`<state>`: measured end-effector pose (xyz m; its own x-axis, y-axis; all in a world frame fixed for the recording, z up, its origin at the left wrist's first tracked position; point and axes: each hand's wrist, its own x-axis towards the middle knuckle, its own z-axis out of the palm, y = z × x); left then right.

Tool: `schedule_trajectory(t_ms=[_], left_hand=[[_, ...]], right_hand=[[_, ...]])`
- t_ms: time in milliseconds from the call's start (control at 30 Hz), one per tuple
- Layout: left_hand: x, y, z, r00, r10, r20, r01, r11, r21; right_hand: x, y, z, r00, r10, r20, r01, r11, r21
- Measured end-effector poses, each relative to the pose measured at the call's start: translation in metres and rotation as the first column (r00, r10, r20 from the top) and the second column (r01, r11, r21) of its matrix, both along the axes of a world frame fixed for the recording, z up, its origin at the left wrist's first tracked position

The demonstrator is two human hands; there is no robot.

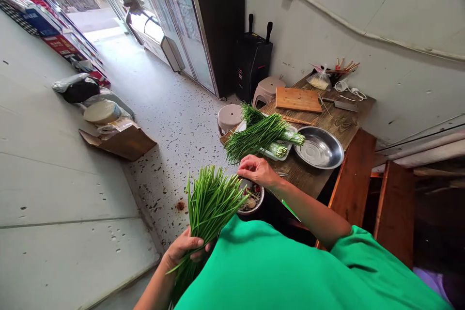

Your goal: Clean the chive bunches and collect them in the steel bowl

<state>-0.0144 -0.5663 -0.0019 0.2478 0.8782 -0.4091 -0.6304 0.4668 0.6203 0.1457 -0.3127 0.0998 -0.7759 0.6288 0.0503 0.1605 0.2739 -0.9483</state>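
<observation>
My left hand [187, 247] is wrapped round a thick bunch of green chives [214, 201], gripping it low, with the cut ends fanned up and to the right. Just beyond those ends, my right hand [258, 172] has thumb and fingers pinched together; anything between the fingertips is too small to make out. Below it stands a waste bin [262, 200] with scraps inside, partly hidden by my right hand and green shirt. More bundled chives [257, 136] lie in a white tray [240, 126] on the wooden table [308, 181], beside a metal basin [318, 147].
A cutting board [298, 100] and a cleaver [343, 105] lie at the table's far side. Stools [230, 115] and a black speaker [253, 65] stand behind. Wooden benches [354, 174] are at right; a cardboard box [125, 143] sits by the left wall.
</observation>
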Motion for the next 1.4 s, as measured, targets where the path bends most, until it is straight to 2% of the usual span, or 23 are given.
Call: schedule_trajectory(t_ms=[167,333,467,533,633,700,733,767,833,867,900,933,967,1000,1067,1100,1133,1200,1267,1300,1333,1400], left_hand=[[0.004,0.003,-0.001,0.999,-0.039,-0.004,0.039,0.999,0.014],[0.005,0.004,-0.004,0.998,-0.057,0.012,0.056,0.997,0.053],[0.006,0.003,-0.004,0.998,-0.061,0.023,0.06,0.996,0.065],[0.008,0.002,-0.003,0.998,-0.058,0.024,0.057,0.997,0.055],[0.01,0.001,-0.002,0.999,-0.04,0.016,0.04,0.998,0.042],[0.012,0.0,-0.002,1.0,-0.019,0.01,0.018,0.999,0.028],[0.012,-0.002,-0.003,1.0,-0.006,0.01,0.005,1.0,0.024],[0.013,-0.003,-0.004,1.0,0.006,0.012,-0.006,1.0,0.024],[0.013,-0.006,-0.005,0.999,0.021,0.025,-0.022,0.999,0.037],[0.012,-0.007,-0.005,0.999,0.02,0.027,-0.021,0.999,0.046],[0.011,-0.009,-0.005,1.0,0.015,0.027,-0.016,0.998,0.054],[0.01,-0.009,-0.004,1.0,0.009,0.022,-0.011,0.998,0.062],[0.009,-0.01,-0.004,1.0,0.004,0.013,-0.005,0.998,0.07],[0.008,-0.011,-0.003,1.0,-0.001,0.001,0.001,0.997,0.079],[0.006,-0.011,-0.001,1.0,-0.01,-0.02,0.012,0.996,0.093],[0.006,-0.011,0.0,1.0,-0.013,-0.027,0.016,0.995,0.097],[0.006,-0.01,0.001,0.999,-0.012,-0.031,0.015,0.995,0.096],[0.006,-0.009,0.001,0.999,-0.01,-0.034,0.013,0.996,0.087],[0.007,-0.007,0.001,0.999,-0.014,-0.031,0.016,0.997,0.074],[0.006,-0.006,0.0,0.999,-0.018,-0.029,0.02,0.997,0.07],[0.006,-0.005,0.0,0.999,-0.026,-0.026,0.028,0.997,0.069],[0.004,-0.004,0.0,0.999,-0.025,-0.025,0.027,0.997,0.076]], right_hand=[[-0.006,-0.012,-0.014,0.987,0.123,0.099,-0.121,0.992,-0.029],[-0.007,-0.018,-0.023,0.988,0.128,0.092,-0.103,0.966,-0.237],[-0.005,-0.016,-0.018,0.982,0.13,0.135,-0.102,0.975,-0.199],[-0.006,-0.019,-0.018,0.985,0.148,0.093,-0.122,0.964,-0.235],[-0.007,-0.027,-0.021,0.99,0.138,0.014,-0.123,0.922,-0.366],[-0.008,-0.029,-0.021,0.994,0.107,0.014,-0.087,0.869,-0.488],[-0.008,-0.028,-0.019,0.996,0.088,0.02,-0.06,0.817,-0.574],[-0.007,-0.026,-0.015,0.998,0.066,0.022,-0.034,0.74,-0.671],[-0.005,-0.014,-0.006,1.0,-0.005,-0.005,-0.002,0.547,-0.837],[-0.003,-0.007,-0.001,0.998,-0.055,-0.033,-0.003,0.475,-0.88],[-0.001,0.0,0.003,0.992,-0.107,-0.06,-0.006,0.448,-0.894],[0.002,0.007,0.007,0.987,-0.142,-0.078,-0.001,0.474,-0.88],[0.004,0.013,0.009,0.986,-0.145,-0.078,0.015,0.547,-0.837],[0.007,0.016,0.01,0.992,-0.115,-0.054,0.034,0.647,-0.762],[0.009,0.016,0.007,0.998,-0.032,0.05,0.054,0.844,-0.534],[0.009,0.013,0.005,0.995,-0.005,0.099,0.046,0.907,-0.42],[0.007,0.008,0.003,0.992,0.025,0.125,0.02,0.939,-0.344],[0.002,0.001,0.0,0.985,0.134,0.108,-0.089,0.935,-0.343],[-0.005,0.001,-0.002,0.962,0.268,0.055,-0.216,0.869,-0.446],[-0.007,0.005,-0.002,0.961,0.274,0.021,-0.228,0.838,-0.496],[-0.008,0.011,-0.002,0.977,0.213,-0.012,-0.187,0.826,-0.531],[-0.005,0.026,0.001,0.998,-0.03,-0.057,-0.006,0.833,-0.553]])
